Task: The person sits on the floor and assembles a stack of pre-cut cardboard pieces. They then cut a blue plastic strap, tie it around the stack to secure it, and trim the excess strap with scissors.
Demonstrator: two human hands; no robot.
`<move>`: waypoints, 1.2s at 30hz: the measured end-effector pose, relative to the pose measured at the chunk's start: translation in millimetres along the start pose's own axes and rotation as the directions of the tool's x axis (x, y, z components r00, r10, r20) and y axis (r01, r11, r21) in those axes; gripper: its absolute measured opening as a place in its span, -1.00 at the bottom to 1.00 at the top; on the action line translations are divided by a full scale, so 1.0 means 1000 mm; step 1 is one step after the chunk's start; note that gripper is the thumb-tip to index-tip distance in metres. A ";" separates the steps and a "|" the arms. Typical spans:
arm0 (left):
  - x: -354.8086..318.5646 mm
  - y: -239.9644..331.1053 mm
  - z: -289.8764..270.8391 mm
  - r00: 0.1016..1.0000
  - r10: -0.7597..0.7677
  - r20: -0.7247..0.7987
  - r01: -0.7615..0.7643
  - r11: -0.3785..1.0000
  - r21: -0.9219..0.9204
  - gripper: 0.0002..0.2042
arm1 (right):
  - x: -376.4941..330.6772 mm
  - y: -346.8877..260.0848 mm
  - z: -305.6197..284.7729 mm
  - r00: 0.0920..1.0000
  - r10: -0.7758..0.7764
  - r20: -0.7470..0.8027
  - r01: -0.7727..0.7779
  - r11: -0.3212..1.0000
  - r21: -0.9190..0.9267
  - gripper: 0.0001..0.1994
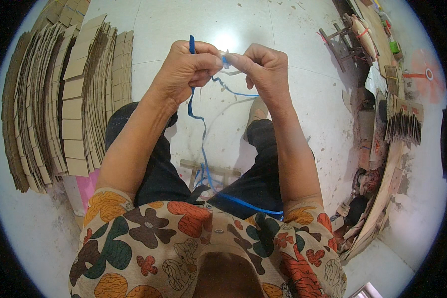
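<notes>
Both of my hands are raised in front of me over the pale floor, their fingertips almost meeting. Between them is a flat blue plastic strap (197,117). My left hand (191,64) pinches it, with one end standing up above the fingers and a long length hanging toward my lap. My right hand (263,69) is closed in a pinch on the strap at a small blue-and-whitish spot, too small to make out. A thinner, crinkled blue strand (228,88) runs from below the left fingers toward the right wrist. More blue strap (248,203) lies across my dark trousers.
Tall rows of flat cardboard pieces (74,99) stand at the left. A wooden frame (228,175) sits low between my legs. To the right are a small wooden chair (338,44), a reddish fan (428,74), a cardboard bundle (405,121) and clutter along a wooden edge.
</notes>
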State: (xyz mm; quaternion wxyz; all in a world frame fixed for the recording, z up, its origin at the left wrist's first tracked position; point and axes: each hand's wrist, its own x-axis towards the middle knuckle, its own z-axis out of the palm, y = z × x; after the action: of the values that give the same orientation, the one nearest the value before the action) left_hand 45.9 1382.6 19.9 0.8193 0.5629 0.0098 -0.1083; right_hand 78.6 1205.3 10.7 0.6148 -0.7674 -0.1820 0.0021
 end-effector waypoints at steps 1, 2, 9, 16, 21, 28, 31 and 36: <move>0.000 0.000 0.001 1.000 0.000 -0.002 0.000 1.000 0.016 -0.89 | 0.000 0.000 -0.001 1.000 -0.007 0.001 0.007 1.000 -0.016 -0.67; 0.000 -0.001 0.002 1.000 0.012 -0.008 -0.011 0.999 0.042 -0.88 | 0.000 0.000 -0.001 1.000 -0.020 0.001 0.020 0.999 -0.033 -0.68; -0.001 0.000 0.008 0.999 0.022 -0.026 -0.019 0.990 0.138 -0.85 | -0.003 -0.005 -0.005 0.985 -0.171 0.009 0.169 0.969 -0.177 -0.70; 0.001 -0.004 0.010 0.998 0.057 -0.020 -0.050 0.969 0.240 -0.85 | -0.004 -0.001 -0.007 0.959 -0.281 0.036 0.280 0.919 -0.279 -0.69; 0.003 -0.001 0.007 0.996 0.090 -0.011 -0.079 0.923 0.377 -0.90 | -0.004 -0.005 -0.009 0.963 -0.257 0.084 0.270 0.905 -0.328 -0.69; -0.006 -0.004 -0.013 0.977 0.197 0.077 -0.209 0.848 0.487 -0.86 | -0.030 -0.024 -0.027 0.927 0.369 0.070 -0.371 0.868 0.331 -0.71; -0.003 -0.004 -0.018 0.985 0.161 0.059 -0.170 0.872 0.460 -0.84 | -0.027 -0.014 -0.030 0.961 0.275 -0.010 -0.262 0.926 0.270 -0.75; -0.001 -0.008 -0.011 0.944 0.272 0.185 -0.329 0.801 0.499 -0.84 | -0.021 -0.012 -0.044 0.998 0.032 0.058 -0.039 0.990 0.133 -0.82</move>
State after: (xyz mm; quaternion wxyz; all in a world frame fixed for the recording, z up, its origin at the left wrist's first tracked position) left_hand 44.4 1390.5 8.3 0.6409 0.7524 -0.1520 -0.0046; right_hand 66.1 1159.6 27.9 0.6595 -0.7271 -0.1848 0.0467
